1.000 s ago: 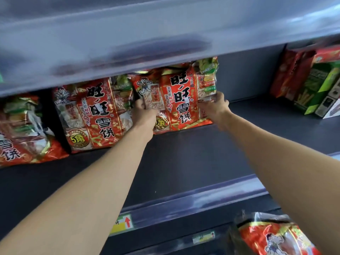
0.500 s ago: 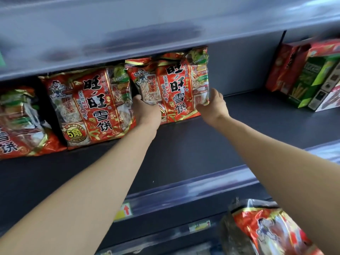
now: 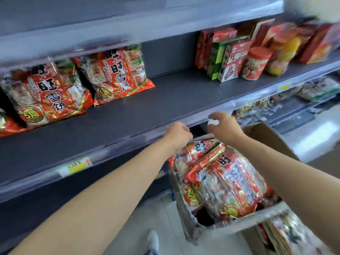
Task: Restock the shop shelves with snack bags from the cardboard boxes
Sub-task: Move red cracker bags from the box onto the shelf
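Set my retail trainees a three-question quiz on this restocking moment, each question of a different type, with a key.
1. True or false: on the shelf, the red snack bags stand left of the product cartons.
2. Multiple choice: the left hand and right hand are A) gripping a bag on the shelf, B) over the box of bags below the shelf edge, C) out of view.
3. Fill in: one odd carton among the red ones is ___.
Key: 1 true; 2 B; 3 green.
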Demonstrator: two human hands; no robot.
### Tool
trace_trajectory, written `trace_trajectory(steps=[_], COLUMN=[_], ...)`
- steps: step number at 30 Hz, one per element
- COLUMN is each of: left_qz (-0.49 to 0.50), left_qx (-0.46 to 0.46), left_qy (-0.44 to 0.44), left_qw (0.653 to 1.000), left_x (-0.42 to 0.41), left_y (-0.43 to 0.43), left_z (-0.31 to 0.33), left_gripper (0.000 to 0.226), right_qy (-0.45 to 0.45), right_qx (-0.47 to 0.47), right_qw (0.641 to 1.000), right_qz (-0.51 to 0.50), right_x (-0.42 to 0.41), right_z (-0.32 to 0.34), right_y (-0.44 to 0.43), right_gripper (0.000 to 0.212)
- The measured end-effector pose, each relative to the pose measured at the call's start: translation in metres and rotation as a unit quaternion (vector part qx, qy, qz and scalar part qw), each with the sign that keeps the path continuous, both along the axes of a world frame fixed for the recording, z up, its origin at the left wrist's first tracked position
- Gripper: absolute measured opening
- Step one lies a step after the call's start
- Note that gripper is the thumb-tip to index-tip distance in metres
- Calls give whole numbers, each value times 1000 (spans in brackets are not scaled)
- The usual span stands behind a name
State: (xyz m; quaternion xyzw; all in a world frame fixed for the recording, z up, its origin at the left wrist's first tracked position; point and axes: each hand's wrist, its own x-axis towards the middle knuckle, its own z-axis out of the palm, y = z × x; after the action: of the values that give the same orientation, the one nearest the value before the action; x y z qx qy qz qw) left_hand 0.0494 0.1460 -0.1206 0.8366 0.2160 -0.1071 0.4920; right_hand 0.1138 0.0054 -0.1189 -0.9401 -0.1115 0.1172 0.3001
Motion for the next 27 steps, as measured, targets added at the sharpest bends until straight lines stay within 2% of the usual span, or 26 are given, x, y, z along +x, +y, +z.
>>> trace_trajectory(steps=[3,4,8,9,12,14,16,21,24,27], left_qz=[-38,-44,-13,3,80,124,180,267,296,318], left_qx=[29,33,51,69,118,106,42,-97,-122,-96], left_qy=[98,133,226,236,244,252,261,197,143,73], left_qw=[994,990,973,969,959,954,947,938,937,940], left_x=[-9,-15,-30,-32,-32,-37,-44,-49,-48,-46], left_y=[-42,-54,-83,-87,-91,-93,-97,-106,-104,-92], left_z=[-13,-16,-36,-40,-56,-65,-78,-89,-84,-72], left_gripper=[8,14,71,79,85,90,89,48,50,51], right_qy=[67,91,159,165,208,240,265,321,330,328], right_qx=[-77,-104,-150,-135,-82,-63,-44,21,44,102], right_qw=[995,990,976,977,974,968,962,942,935,930], right_qz=[9,17,19,8,-33,-45,-53,-98,-122,-128], right_x=[-15,-19,-30,-31,-30,-27,-24,-22,-21,-20], right_z=[-18,-26,-55,-62,-76,-84,-89,-97,-94,-85], right_y=[-55,-69,-111,-118,-130,-136,-143,-155,-153,-151], right_gripper=[33,32,36,44,75,85,90,103,104,101])
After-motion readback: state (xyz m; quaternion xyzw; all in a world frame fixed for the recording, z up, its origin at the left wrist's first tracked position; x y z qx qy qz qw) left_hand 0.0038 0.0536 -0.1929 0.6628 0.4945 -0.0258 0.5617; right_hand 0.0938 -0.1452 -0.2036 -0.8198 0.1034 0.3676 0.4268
